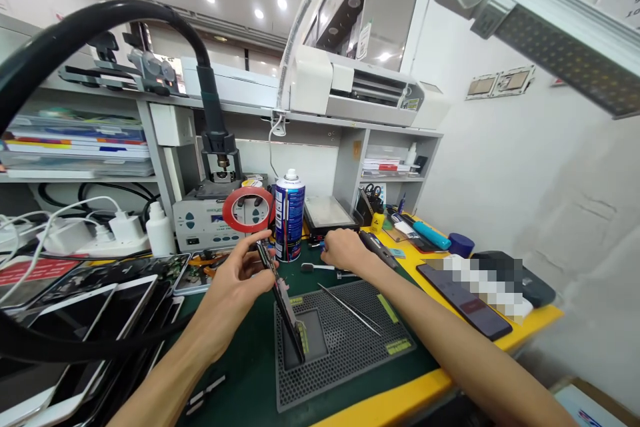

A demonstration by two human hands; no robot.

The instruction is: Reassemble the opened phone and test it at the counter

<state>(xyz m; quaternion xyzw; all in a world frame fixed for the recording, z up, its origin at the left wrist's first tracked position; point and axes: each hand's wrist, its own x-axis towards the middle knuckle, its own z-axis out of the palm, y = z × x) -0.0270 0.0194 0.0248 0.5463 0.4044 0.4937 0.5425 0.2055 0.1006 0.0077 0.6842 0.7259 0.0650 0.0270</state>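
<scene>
My left hand (pixel 231 290) grips an opened phone (pixel 283 303) by its upper end. The phone is held on edge, tilted, with its inner parts facing right and its lower end over the grey repair mat (pixel 350 353). Tweezers (pixel 350 309) lie on the mat. My right hand (pixel 345 251) is stretched forward to the back of the bench, beside a blue spray can (pixel 289 217). Its fingers are curled; a bit of blue shows by them, but what they hold is hidden. A small brush (pixel 319 268) lies just in front of that hand.
Several tablets (pixel 65 347) are stacked at the left. A roll of red tape (pixel 247 209) leans before a grey control unit (pixel 210 217). Another phone (pixel 463 300) lies at the right on the yellow bench edge (pixel 535 317). A black hose (pixel 100 13) arches across the left; a lamp (pixel 565 33) hangs upper right.
</scene>
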